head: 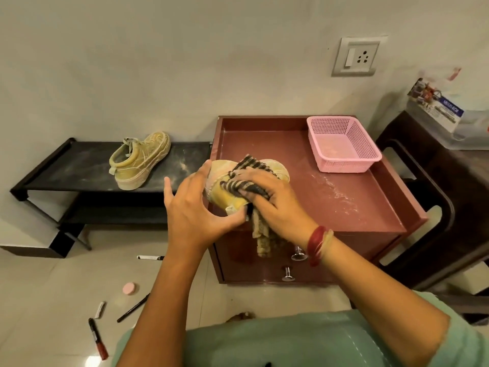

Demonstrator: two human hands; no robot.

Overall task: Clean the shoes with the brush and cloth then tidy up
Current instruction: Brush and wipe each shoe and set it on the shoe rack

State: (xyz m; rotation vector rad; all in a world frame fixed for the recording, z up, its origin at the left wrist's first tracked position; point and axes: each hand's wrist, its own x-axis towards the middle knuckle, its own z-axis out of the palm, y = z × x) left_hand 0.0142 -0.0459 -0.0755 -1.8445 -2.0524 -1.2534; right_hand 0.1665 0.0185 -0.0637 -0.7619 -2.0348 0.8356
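Shoe (pixel 228 196) is sitting at the cabinet's (pixel 330 207) front-left edge; your left hand (pixel 190 213) is cupping its heel, fingers spread and curved. Your right hand (pixel 277 205) is pressing cloth (pixel 254 165) onto it, fingers bunching the fabric.

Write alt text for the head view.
A right hand holds a checked cloth against a yellow shoe gripped by the left hand over a maroon cabinet bearing a pink basket. A second shoe sits on a black rack.
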